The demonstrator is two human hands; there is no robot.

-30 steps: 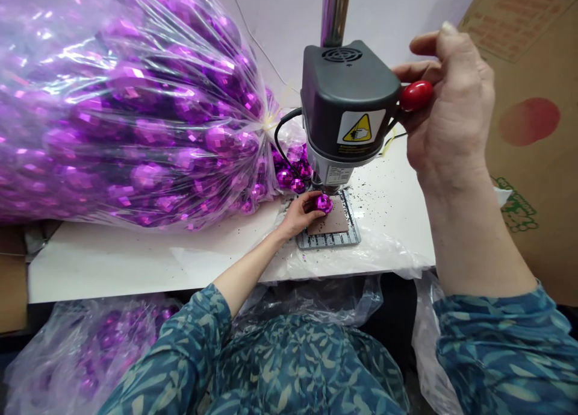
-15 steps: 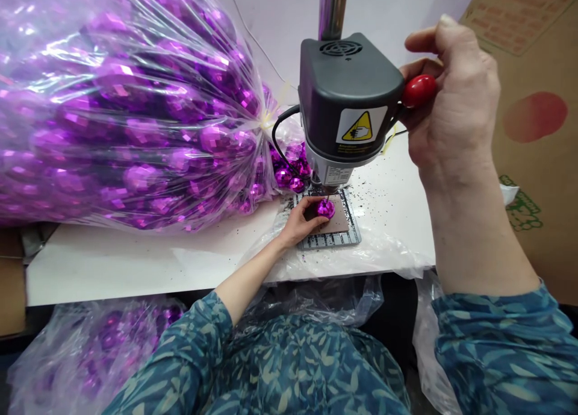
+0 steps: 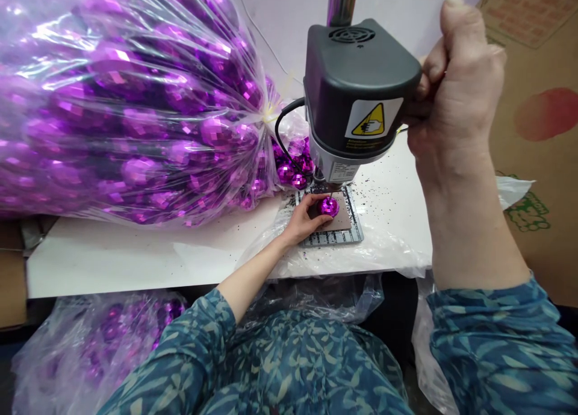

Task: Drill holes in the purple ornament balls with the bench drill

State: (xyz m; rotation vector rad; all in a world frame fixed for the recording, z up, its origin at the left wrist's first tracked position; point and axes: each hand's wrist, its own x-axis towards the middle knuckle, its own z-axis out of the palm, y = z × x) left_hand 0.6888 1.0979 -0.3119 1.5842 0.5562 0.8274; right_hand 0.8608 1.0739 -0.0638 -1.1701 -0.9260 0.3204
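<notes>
My left hand (image 3: 305,220) pinches a small shiny purple mirrored ball (image 3: 329,206) between thumb and fingers. The ball sits on a brown square board (image 3: 342,220) on the grey metal base (image 3: 356,234) of a drill press (image 3: 361,71). The thin bit comes down to the ball's top. On the right side of the drill head, my right hand (image 3: 460,84) is closed round the lever, whose red knob is now hidden by the fingers.
A big clear bag of purple balls (image 3: 135,120) fills the left, with loose purple balls (image 3: 293,168) beside its tied neck. Dark flakes and crumpled plastic (image 3: 383,252) lie on the white table (image 3: 135,258). Another bag (image 3: 99,349) hangs below; a cardboard box (image 3: 542,162) stands right.
My right hand has turned and its fingers have closed over the red knob, which showed before. My left hand still holds the ball under the bit. The view has shifted slightly.
</notes>
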